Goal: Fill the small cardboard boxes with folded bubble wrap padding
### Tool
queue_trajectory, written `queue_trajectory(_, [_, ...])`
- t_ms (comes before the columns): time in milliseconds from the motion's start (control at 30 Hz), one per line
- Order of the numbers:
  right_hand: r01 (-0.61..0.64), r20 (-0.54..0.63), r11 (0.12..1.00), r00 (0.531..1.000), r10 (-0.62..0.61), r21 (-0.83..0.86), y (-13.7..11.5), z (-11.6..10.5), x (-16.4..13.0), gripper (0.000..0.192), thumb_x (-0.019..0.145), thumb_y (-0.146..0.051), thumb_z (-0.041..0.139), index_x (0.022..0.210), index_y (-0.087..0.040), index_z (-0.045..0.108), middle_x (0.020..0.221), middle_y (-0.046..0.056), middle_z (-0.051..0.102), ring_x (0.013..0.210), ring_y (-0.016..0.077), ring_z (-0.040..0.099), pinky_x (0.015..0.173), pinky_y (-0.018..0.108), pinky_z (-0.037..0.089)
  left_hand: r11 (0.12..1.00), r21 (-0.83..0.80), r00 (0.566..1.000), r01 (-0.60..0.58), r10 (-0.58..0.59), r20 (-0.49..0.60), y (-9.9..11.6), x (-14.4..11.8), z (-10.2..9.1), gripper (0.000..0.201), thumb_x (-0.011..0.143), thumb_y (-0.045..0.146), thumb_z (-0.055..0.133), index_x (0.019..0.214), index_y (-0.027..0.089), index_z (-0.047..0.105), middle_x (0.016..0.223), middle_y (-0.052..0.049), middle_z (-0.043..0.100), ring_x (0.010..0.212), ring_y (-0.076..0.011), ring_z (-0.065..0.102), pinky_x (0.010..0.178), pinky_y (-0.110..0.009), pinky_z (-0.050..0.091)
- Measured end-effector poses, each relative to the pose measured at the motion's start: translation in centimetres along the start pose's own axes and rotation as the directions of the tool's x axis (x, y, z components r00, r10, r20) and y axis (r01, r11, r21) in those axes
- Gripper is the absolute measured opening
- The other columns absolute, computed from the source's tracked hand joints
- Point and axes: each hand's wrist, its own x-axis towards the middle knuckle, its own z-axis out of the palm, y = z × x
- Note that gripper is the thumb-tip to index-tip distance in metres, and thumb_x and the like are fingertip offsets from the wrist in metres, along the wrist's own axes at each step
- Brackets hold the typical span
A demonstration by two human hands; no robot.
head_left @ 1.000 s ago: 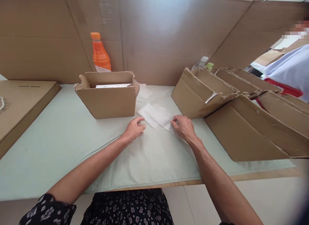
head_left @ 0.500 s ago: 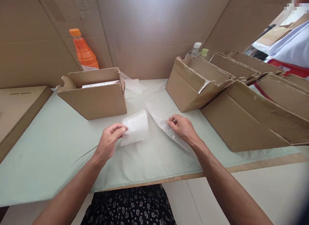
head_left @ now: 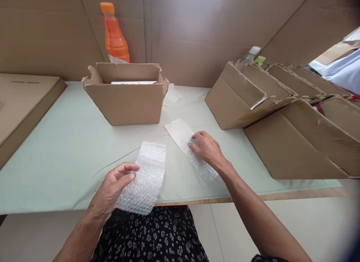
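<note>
Left hand [head_left: 112, 188] pinching a bubble-wrap sheet [head_left: 144, 177] at the table's near edge [head_left: 56, 157]; right hand [head_left: 206, 147], fingers spread flat, pressing a second bubble-wrap strip [head_left: 184, 136] near the open cardboard box [head_left: 126, 100].

I see table [head_left: 56, 172] covered in pale green sheet, wooden edge showing along near side. On it: open cardboard box [head_left: 125, 98] at back centre, white item inside; flat cardboard slab [head_left: 22, 104] at left edge; row of leaning cardboard boxes [head_left: 281, 115] on right side. Bubble wrap strip [head_left: 185, 142] lies flat mid-table — near its front edge. Orange bottle [head_left: 114, 35] stands behind open box — base hidden, I cannot tell where it rests.
</note>
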Motion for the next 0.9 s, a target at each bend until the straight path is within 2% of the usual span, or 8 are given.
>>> queue_trajectory(133, [0.013,0.005,1.0,1.0,-0.013,0.001,-1.9,0.8,0.7,0.022,0.093,-0.028,0.059,0.109,-0.019,0.07,0.121,0.01,0.065,0.077,0.0156,0.063,0.072,0.03,0.044,0.999,0.033,0.999,-0.037,0.037,0.005,-0.1,-0.2,0.5,0.053,0.059,0.047,0.092,0.098,0.017,0.072,0.09,-0.002,0.067,0.068,-0.0121,0.056,0.062,-0.025,0.046])
queue_trajectory(300, [0.027,-0.009,1.0,1.0,-0.027,0.01,-3.1,1.1,2.7,0.017,0.091,-0.019,0.056,0.098,-0.019,0.071,0.108,0.008,0.069,0.085,0.0181,0.064,0.074,0.028,0.043,0.997,0.077,0.998,0.013,-0.017,0.055,-1.2,-0.4,-0.4,0.049,0.065,0.044,0.087,0.104,0.018,0.072,0.085,0.0,0.064,0.061,-0.0106,0.051,0.058,-0.025,0.042])
queue_trajectory(433, [0.009,-0.044,1.0,0.999,-0.009,0.014,-3.8,0.9,5.7,0.02,0.088,-0.014,0.052,0.092,-0.018,0.071,0.103,0.009,0.07,0.088,0.02,0.064,0.074,0.028,0.043,0.994,0.106,0.997,0.023,-0.031,0.073,-1.8,-0.3,-0.7,0.046,0.07,0.043,0.082,0.107,0.019,0.07,0.083,0.0,0.063,0.059,-0.0103,0.049,0.056,-0.024,0.04])
queue_trajectory(533, [0.003,-0.088,1.0,0.996,-0.001,0.022,-4.4,0.6,7.7,0.023,0.089,-0.016,0.051,0.096,-0.019,0.073,0.11,0.01,0.07,0.092,0.0221,0.065,0.076,0.03,0.045,0.988,0.152,0.993,0.001,-0.019,0.113,-1.7,-0.6,-0.6,0.041,0.074,0.041,0.079,0.107,0.019,0.07,0.09,-0.002,0.066,0.067,-0.0124,0.055,0.063,-0.025,0.044])
queue_trajectory(633, [-0.001,-0.144,1.0,0.99,0.005,0.024,-4.3,-0.2,8.5,0.028,0.094,-0.023,0.048,0.106,-0.018,0.073,0.12,0.013,0.067,0.1,0.0268,0.066,0.082,0.036,0.049,0.987,0.163,0.992,-0.006,-0.015,0.127,-1.9,-0.8,-0.8,0.037,0.079,0.04,0.076,0.109,0.02,0.07,0.091,-0.002,0.066,0.071,-0.0129,0.056,0.066,-0.026,0.045])
queue_trajectory(733, [0.03,-0.191,0.999,0.981,-0.026,0.018,-3.6,-0.6,8.5,0.035,0.096,-0.024,0.048,0.122,-0.018,0.07,0.137,0.015,0.061,0.119,0.0307,0.061,0.097,0.042,0.048,0.99,0.134,0.989,0.038,-0.056,0.134,-2.2,-0.7,-1.1,0.041,0.077,0.041,0.077,0.111,0.02,0.068,0.084,0.0,0.064,0.066,-0.0126,0.054,0.062,-0.026,0.044])
queue_trajectory(833, [0.133,-0.154,0.991,0.979,-0.134,-0.013,-3.3,-0.2,8.9,0.048,0.095,-0.027,0.054,0.141,-0.017,0.059,0.156,0.017,0.047,0.14,0.0348,0.047,0.111,0.05,0.04,0.991,0.106,0.985,0.078,-0.092,0.143,-2.3,-0.3,-0.9,0.044,0.074,0.04,0.08,0.111,0.02,0.068,0.081,0.001,0.063,0.063,-0.0116,0.052,0.06,-0.025,0.042])
queue_trajectory(900, [0.198,-0.084,0.98,0.977,-0.198,-0.013,-3.4,0.3,9.3,0.048,0.095,-0.03,0.056,0.141,-0.018,0.059,0.157,0.017,0.047,0.142,0.0358,0.045,0.112,0.054,0.039,0.993,0.082,0.985,0.083,-0.094,0.147,-2.2,0.0,-0.7,0.044,0.072,0.039,0.081,0.11,0.02,0.069,0.082,0.0,0.063,0.063,-0.0113,0.052,0.06,-0.024,0.042])
